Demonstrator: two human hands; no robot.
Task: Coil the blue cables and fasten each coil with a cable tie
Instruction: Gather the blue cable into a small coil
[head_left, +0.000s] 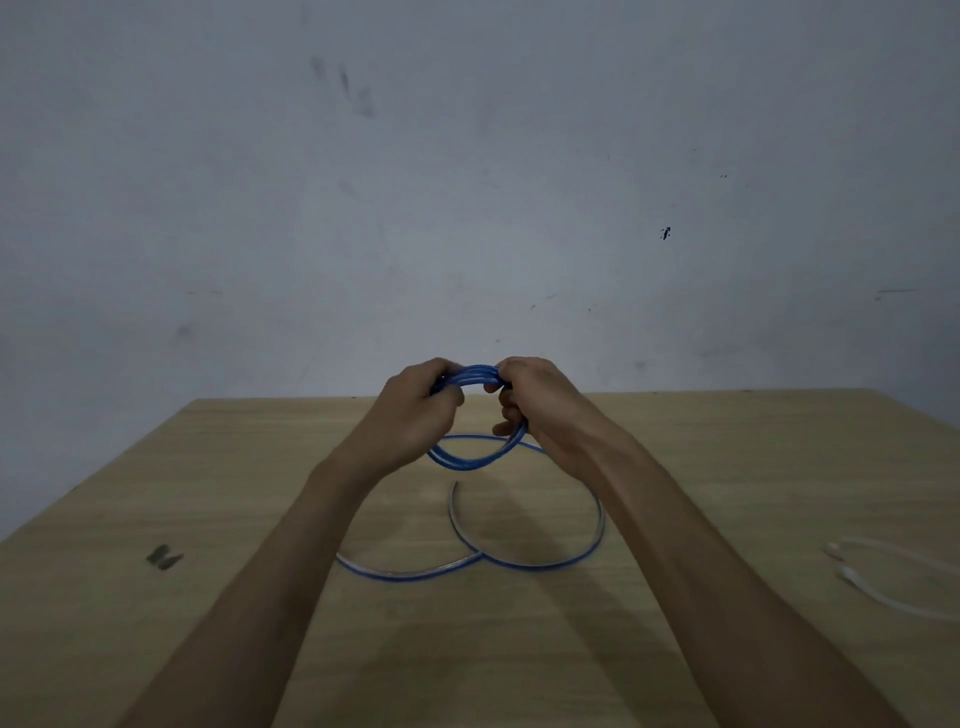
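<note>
Here both hands' fingers (452, 395) grip the glossy blue cable (470, 376), several loops bunched.

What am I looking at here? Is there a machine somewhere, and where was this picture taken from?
There is no machine here. A person wears a camera on their head, so you see what they see: their two bare arms reaching forward over a wooden table, with a grey wall behind it.

The left hand and the right hand are both closed on a blue cable, wound into a few loops and held up above the table. The rest of that cable is not yet wound and lies in a loose curve on the table below the hands.

At the right edge lie pale, whitish strips, probably the cable ties. A small dark object sits on the left; it is too blurred to identify.
</note>
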